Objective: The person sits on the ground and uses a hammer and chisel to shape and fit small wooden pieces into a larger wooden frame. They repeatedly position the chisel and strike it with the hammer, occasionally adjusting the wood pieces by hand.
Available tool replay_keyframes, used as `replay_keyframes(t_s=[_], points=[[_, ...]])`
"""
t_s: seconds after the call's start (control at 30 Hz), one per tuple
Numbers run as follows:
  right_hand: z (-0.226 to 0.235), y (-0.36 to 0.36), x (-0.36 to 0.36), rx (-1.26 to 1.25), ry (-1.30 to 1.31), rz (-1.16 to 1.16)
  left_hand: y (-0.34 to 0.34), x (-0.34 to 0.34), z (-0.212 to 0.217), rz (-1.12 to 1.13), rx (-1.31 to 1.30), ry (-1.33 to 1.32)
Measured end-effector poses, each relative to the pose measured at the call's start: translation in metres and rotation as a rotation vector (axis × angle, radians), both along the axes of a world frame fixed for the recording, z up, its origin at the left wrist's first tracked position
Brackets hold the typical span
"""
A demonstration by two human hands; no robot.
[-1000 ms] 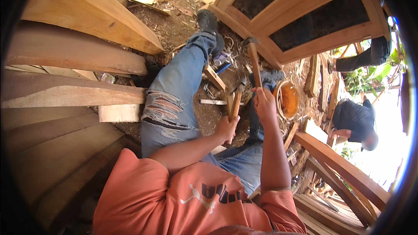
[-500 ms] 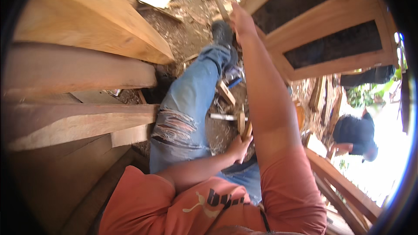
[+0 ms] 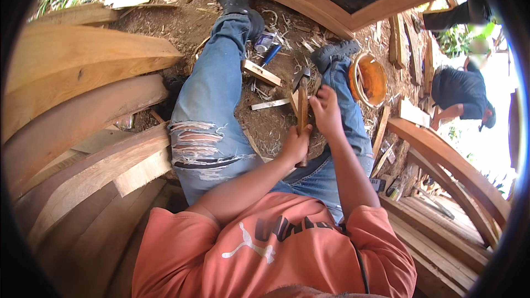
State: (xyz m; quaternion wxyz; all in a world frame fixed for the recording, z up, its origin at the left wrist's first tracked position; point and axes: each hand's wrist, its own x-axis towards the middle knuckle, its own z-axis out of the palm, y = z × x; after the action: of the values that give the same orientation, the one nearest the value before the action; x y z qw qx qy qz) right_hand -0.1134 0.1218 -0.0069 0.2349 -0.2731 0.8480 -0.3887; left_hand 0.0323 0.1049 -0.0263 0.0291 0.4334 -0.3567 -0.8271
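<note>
My left hand is closed round the wooden handle of a hammer, whose dark metal head points away from me between my knees. Just right of the handle is my right hand, its fingers loosely bent and apart, with nothing visible in them. A thin piece of wood lies close beside the hammer handle. On the ground beyond are a light wooden block with a slot, a blue-handled tool, a small can and a pale strip.
A panelled wooden door or frame stands at the far right. Beside my right leg is an orange bucket. Thick planks crowd my left, and curved timber is on the right. Another person bends over at far right.
My right hand has come back from a wooden strip by the door to beside the hammer, and that strip is no longer in it. The view has shifted; my left hand keeps its hold.
</note>
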Motion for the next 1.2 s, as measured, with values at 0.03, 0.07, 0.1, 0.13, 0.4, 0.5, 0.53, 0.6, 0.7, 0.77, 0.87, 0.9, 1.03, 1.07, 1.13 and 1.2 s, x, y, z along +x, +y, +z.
replay_keyframes(t_s=[0.03, 0.07, 0.1, 0.13, 0.4, 0.5, 0.53, 0.6, 0.7, 0.77, 0.87, 0.9, 1.03, 1.07, 1.13, 1.2], points=[[-0.009, 0.025, 0.010, 0.007, -0.215, -0.051, 0.004, 0.001, -0.014, -0.057, -0.082, 0.051], [-0.019, 0.047, 0.018, 0.005, -0.437, -0.111, 0.006, 0.004, -0.006, -0.072, -0.120, 0.033], [-0.029, 0.064, 0.022, -0.039, -0.665, -0.127, 0.009, 0.005, 0.004, -0.084, -0.157, 0.017], [-0.037, 0.075, 0.030, -0.091, -0.894, -0.134, 0.013, 0.008, 0.012, -0.095, -0.197, -0.001], [-0.046, 0.103, 0.039, -0.372, -1.138, -0.158, -0.003, 0.031, -0.012, -0.958, -0.551, -0.078], [-0.012, 0.104, 0.015, -0.411, -1.182, -0.094, -0.050, 0.027, 0.043, -1.136, -0.814, -0.297], [-0.004, 0.105, 0.012, -0.444, -1.150, -0.021, -0.065, 0.025, 0.048, -1.053, -0.841, -0.403], [0.017, 0.100, 0.013, -0.518, -1.088, -0.040, -0.100, 0.013, 0.052, -0.953, -1.408, -0.560], [0.018, 0.097, -0.002, -0.418, -0.929, -0.093, -0.163, 0.002, 0.022, -0.791, -1.722, -0.754], [0.018, 0.095, -0.006, -0.331, -0.787, -0.168, -0.192, -0.006, 0.009, -0.846, -1.821, -0.831], [0.004, 0.096, -0.007, -0.407, -0.928, -0.250, -0.223, -0.009, -0.013, -0.931, -1.940, -0.843], [0.002, 0.095, -0.009, -0.453, -0.950, -0.262, -0.233, -0.005, -0.023, -0.942, -1.997, -0.808], [0.008, 0.094, -0.022, -0.602, -1.031, -0.304, -0.258, -0.001, -0.053, -0.936, -2.170, -0.659], [0.009, 0.094, -0.024, -0.638, -1.052, -0.319, -0.251, -0.008, -0.045, -0.937, -2.080, -0.641], [0.007, 0.097, -0.029, -0.664, -1.089, -0.335, -0.236, -0.024, -0.024, -0.932, -1.906, -0.613], [0.001, 0.097, -0.032, -0.699, -1.120, -0.346, -0.216, -0.031, -0.001, -0.834, -1.854, -0.546]])
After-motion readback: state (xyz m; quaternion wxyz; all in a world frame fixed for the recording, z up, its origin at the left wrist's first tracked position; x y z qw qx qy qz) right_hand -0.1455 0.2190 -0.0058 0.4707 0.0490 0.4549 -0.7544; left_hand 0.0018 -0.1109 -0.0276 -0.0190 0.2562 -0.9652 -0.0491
